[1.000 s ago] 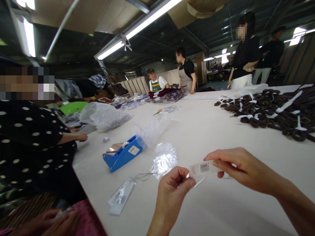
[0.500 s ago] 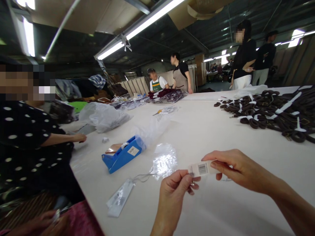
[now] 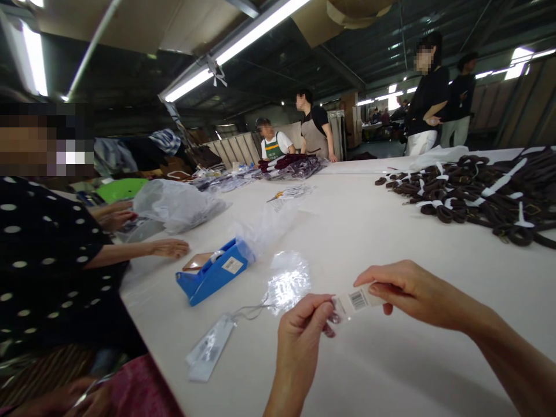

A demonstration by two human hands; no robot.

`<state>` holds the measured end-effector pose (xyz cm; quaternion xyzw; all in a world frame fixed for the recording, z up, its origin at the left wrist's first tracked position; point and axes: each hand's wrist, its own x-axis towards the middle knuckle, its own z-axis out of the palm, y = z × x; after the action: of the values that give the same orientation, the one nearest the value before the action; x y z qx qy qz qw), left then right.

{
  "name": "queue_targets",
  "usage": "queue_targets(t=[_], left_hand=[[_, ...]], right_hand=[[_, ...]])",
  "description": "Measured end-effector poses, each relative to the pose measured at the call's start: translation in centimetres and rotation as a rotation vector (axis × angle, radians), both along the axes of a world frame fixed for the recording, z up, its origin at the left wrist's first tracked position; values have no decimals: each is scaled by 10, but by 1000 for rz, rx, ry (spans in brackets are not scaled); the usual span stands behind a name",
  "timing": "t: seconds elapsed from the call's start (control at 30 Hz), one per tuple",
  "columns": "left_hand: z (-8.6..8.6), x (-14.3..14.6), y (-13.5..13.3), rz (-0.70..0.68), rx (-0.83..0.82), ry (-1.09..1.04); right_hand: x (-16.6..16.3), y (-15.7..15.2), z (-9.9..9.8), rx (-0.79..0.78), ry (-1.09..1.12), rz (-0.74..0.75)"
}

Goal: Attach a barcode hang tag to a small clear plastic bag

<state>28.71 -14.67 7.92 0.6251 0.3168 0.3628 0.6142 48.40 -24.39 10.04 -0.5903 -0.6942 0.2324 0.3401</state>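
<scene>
Head view: left hand and right hand, each grip pinched on barcode label, beside blue tape dispenser with tape roll inside.

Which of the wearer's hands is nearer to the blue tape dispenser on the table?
Left. The left hand sits just right of and below the blue tape dispenser, pinching one end of the barcode label. The right hand holds the label's other end, farther right.

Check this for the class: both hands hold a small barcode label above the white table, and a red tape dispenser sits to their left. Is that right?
Not quite. The tape dispenser is blue, not red, as the head view shows. The rest stands: the left hand and right hand hold the barcode label above the white table.
</scene>
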Motion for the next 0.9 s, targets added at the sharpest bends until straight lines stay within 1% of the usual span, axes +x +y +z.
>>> queue_targets(t=[0.1,0.27,0.33,0.47,0.6,0.73,0.9], left_hand=[[-6,-2,-2,-23,-50,-23],[-13,-5,-4,-129,-185,-47],[-14,-6,-2,-127,-212,-40],[-20,-7,4,-69,-228,-10],[-23,-7,6,-46,-217,14],[-20,-7,2,-65,-216,25],[-20,-7,1,-91,-208,21]], right_hand=[[0,2,-4,-28,24,-27],[2,5,-8,-86,143,-40],[3,5,-9,-101,168,-32],[7,4,-11,-111,144,-33],[8,4,-12,-115,96,-1],[6,4,-11,-129,84,35],[3,5,-10,-147,87,12]])
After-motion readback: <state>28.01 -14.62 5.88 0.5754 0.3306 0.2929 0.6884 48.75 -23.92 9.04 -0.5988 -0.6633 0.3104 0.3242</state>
